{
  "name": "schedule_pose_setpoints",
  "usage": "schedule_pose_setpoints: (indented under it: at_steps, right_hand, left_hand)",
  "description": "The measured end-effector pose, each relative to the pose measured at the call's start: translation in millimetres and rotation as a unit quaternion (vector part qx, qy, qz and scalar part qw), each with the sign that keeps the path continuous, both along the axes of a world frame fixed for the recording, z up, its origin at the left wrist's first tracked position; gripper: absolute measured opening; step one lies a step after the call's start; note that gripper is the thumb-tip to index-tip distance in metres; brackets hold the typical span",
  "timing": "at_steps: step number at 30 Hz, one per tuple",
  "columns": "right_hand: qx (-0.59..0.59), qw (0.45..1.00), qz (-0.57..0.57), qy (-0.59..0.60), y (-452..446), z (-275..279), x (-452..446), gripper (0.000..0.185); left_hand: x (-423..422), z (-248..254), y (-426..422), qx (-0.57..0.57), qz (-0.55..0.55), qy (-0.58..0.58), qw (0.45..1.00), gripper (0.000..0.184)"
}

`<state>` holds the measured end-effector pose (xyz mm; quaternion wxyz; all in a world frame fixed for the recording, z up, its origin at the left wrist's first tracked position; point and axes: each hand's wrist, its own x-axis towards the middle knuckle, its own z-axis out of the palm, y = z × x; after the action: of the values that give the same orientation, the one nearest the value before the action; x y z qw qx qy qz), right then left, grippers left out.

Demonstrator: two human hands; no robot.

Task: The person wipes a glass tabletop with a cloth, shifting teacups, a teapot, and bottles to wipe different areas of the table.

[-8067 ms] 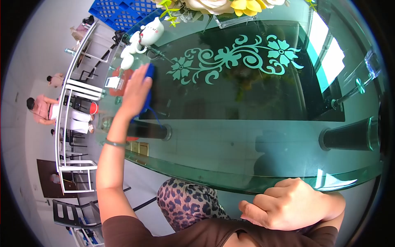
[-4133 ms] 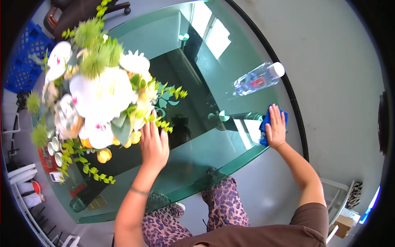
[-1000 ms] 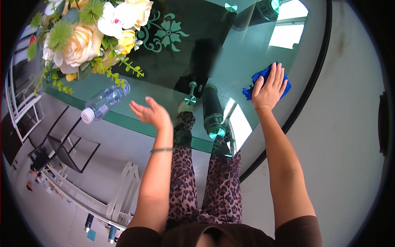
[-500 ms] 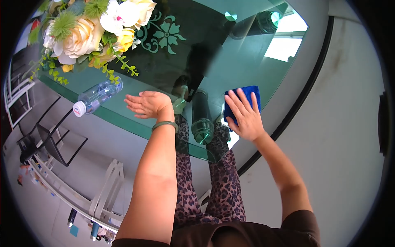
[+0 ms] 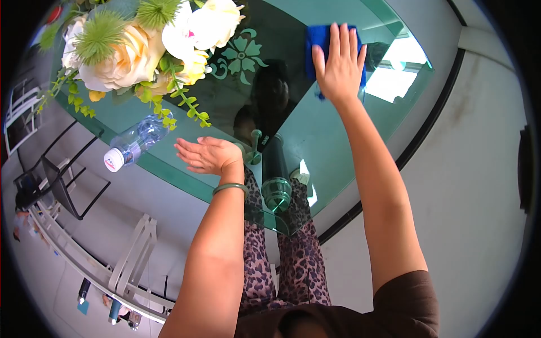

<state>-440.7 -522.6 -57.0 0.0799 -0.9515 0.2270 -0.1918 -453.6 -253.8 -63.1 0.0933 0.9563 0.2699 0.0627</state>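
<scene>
My right hand (image 5: 341, 67) lies flat, fingers stretched out, on a blue cloth (image 5: 318, 48) that rests on the green glass table (image 5: 338, 141). The cloth is spread under the palm and shows on both sides of the fingers. My left hand (image 5: 208, 155) is over the table's near part, palm turned partly up and fingers apart, holding nothing; a bracelet circles its wrist. Left of it, a clear plastic bottle (image 5: 135, 143) with a white cap lies near the table edge. White, cream and yellow flowers (image 5: 129, 53) with green leaves stand behind the bottle.
Black-framed chair (image 5: 62, 180) at the left, beyond the glass edge. White metal frame (image 5: 132, 259) at the lower left. A pale wall (image 5: 451, 197) with a black strip borders the table's right side. Table legs and my patterned trousers show through and below the glass.
My right hand has moved away from me across the glass, taking the blue cloth along. My left hand stays open near the same place. The view has shifted slightly.
</scene>
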Motion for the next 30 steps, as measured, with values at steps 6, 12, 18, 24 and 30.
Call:
schedule_pose_setpoints:
  at_steps: [6, 12, 18, 24, 30]
  right_hand:
    - [0.098, 0.980, 0.160, 0.060, 88, 28, -23, 0.058]
    - [0.142, 0.888, 0.419, 0.128, 92, 30, -71, 0.059]
    - [0.003, 0.996, 0.086, -0.021, 23, 20, 79, 0.054]
    - [0.074, 0.979, 0.192, 0.001, 108, 30, 40, 0.054]
    - [0.143, 0.862, 0.472, 0.114, 84, 29, -43, 0.054]
  left_hand:
    - [-2, 4, 1, 0.000, -0.001, 0.008, 1.000, 0.059]
    - [-2, 7, 1, 0.011, -0.006, 0.016, 1.000, 0.058]
    - [-3, 5, -1, 0.009, -0.005, 0.007, 1.000, 0.058]
    - [-4, 5, -2, 0.011, -0.006, 0.010, 1.000, 0.057]
    - [-4, 3, -1, 0.033, -0.010, 0.005, 0.999, 0.058]
